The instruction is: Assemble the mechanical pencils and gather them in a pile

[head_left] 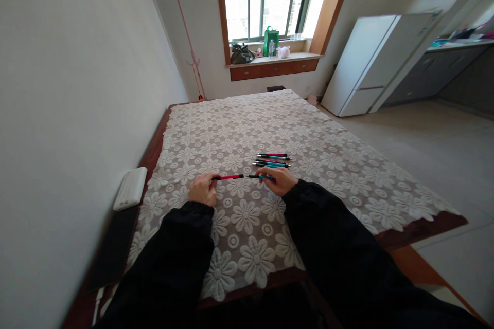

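My left hand [203, 188] grips a red pen [228, 177] just above a table covered with a white floral lace cloth [309, 133]. My right hand [278, 180] holds a blue pen [261, 177], its tip pointing left toward the red pen's tip. The two pens lie almost in one line, tips nearly touching. Just beyond my right hand, several more red and blue pens [272, 160] lie side by side on the cloth. Both my arms are in black sleeves.
A white box-like device [130, 188] and a dark flat pad [113, 247] lie along the table's left edge against the wall. A white fridge [370, 61] stands at the right. The windowsill [270, 56] holds bags and bottles.
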`<state>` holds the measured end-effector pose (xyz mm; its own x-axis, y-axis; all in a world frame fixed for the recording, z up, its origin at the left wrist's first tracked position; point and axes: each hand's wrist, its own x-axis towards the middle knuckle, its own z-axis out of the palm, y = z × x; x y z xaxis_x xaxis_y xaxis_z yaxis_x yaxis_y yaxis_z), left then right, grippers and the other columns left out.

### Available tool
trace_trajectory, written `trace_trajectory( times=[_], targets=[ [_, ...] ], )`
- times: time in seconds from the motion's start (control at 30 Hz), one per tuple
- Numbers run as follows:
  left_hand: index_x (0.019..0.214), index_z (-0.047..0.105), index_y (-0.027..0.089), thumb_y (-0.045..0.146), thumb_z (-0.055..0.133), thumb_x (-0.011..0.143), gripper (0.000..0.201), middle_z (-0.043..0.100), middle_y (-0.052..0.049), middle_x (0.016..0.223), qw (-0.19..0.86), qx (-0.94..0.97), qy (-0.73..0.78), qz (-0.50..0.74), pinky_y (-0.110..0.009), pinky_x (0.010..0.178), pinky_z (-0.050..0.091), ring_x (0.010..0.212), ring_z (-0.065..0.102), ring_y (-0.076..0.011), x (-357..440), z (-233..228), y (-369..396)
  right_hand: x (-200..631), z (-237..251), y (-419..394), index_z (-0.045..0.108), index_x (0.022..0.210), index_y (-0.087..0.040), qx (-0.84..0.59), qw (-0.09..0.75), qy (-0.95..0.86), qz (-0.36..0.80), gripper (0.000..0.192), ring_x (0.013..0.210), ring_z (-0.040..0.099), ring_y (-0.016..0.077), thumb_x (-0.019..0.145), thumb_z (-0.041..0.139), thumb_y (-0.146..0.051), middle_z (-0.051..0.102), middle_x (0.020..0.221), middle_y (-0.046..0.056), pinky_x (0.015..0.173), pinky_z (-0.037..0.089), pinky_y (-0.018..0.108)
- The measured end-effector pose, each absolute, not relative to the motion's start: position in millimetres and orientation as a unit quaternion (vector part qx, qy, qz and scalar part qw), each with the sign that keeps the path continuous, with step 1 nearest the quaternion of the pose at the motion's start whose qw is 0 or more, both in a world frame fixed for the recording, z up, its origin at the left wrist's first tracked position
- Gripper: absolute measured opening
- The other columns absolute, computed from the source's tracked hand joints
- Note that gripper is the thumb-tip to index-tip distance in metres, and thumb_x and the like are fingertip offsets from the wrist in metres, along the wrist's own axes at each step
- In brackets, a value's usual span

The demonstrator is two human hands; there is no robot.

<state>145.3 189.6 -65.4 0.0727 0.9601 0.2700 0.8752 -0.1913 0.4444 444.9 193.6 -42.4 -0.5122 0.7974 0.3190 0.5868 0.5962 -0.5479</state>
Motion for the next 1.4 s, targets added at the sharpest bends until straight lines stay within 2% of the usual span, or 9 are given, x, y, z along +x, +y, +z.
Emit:
trace_trajectory(
  times=[0.27,0.5,0.7,1.4],
  targets=[
    [0.105,0.073,0.027,0.018,0.053,0.085,0.029,0.073,-0.003,0.108,0.072,0.744,0.623,0.231,-0.040,0.093,0.045,0.104,0.059,-0.0267,144.6,-66.2,189.2,446.5,-45.9,195.9,0.063,0.116,-0.023,-0.421,0.247,-0.859,0.154,0.035,0.067,0.065,0.0153,0.085,0.051,-0.013,0.075,0.090,0.001,0.066,0.043,0.024],
    [0.107,0.073,0.029,0.020,0.053,0.087,0.030,0.073,-0.002,0.107,0.079,0.755,0.611,0.224,-0.039,0.092,0.045,0.103,0.060,-0.0255,143.6,-66.9,189.2,449.1,-49.3,199.6,0.064,0.121,-0.023,-0.450,0.180,-0.869,0.099,0.038,0.088,0.069,0.0205,0.087,0.052,-0.013,0.074,0.106,0.005,0.075,0.047,0.028],
    [0.109,0.074,0.030,0.021,0.053,0.087,0.031,0.073,-0.002,0.106,0.091,0.753,0.614,0.217,-0.038,0.091,0.046,0.103,0.059,-0.0253,142.1,-67.9,190.4,449.9,-48.4,199.8,0.065,0.120,-0.023,-0.443,0.177,-0.874,0.094,0.038,0.100,0.068,0.0213,0.087,0.051,-0.012,0.071,0.117,0.006,0.083,0.049,0.029],
    [0.110,0.075,0.030,0.022,0.055,0.085,0.033,0.075,-0.001,0.106,0.108,0.760,0.604,0.215,-0.038,0.092,0.048,0.101,0.061,-0.0251,141.9,-65.4,191.7,448.4,-46.3,197.9,0.066,0.118,-0.024,-0.456,0.157,-0.872,0.083,0.034,0.097,0.068,0.0222,0.088,0.051,-0.015,0.071,0.116,0.004,0.078,0.049,0.029]
  ],
)
